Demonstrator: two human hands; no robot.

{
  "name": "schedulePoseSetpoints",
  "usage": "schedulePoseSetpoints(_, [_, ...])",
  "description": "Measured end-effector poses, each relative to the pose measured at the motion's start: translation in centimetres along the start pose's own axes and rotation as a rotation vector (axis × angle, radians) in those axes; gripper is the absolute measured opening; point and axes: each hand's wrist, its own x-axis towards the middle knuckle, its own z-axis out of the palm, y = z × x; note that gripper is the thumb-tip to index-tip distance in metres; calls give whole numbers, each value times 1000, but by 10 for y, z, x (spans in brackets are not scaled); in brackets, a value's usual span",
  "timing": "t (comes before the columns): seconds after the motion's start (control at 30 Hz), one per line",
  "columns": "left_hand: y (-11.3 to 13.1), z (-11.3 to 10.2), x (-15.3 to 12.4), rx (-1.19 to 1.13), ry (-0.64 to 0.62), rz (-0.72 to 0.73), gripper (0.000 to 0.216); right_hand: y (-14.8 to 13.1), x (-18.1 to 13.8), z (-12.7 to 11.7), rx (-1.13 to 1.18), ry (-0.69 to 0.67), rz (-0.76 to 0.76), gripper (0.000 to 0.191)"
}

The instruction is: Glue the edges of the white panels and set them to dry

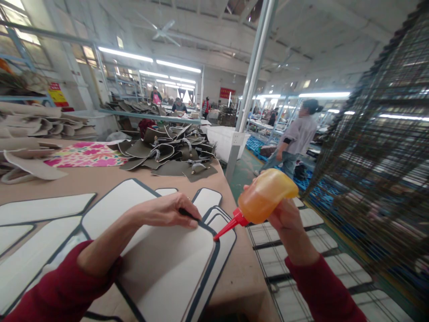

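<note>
My right hand (288,218) is closed round an orange squeeze bottle (266,197) with a red nozzle (228,226). The nozzle tip touches the dark edge of a white flat panel (167,264) lying on top of a stack on the brown table (234,277). My left hand (169,210) rests on that panel near its far edge, fingers pinched on a small dark thing I cannot make out. Both sleeves are dark red.
More white dark-edged panels (43,208) cover the table's left. A heap of olive-grey cut pieces (174,154) lies at the far end, beside a floral cloth (87,154). A wire rack (318,250) holding panels stands right. A person (295,136) walks in the aisle by a pillar (250,89).
</note>
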Motion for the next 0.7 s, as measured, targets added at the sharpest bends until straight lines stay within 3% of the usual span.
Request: schedulePoseSetpoints(0.7, [1,2,-4,38,123,-59,31,10,-10,-5,38,67,-87,56])
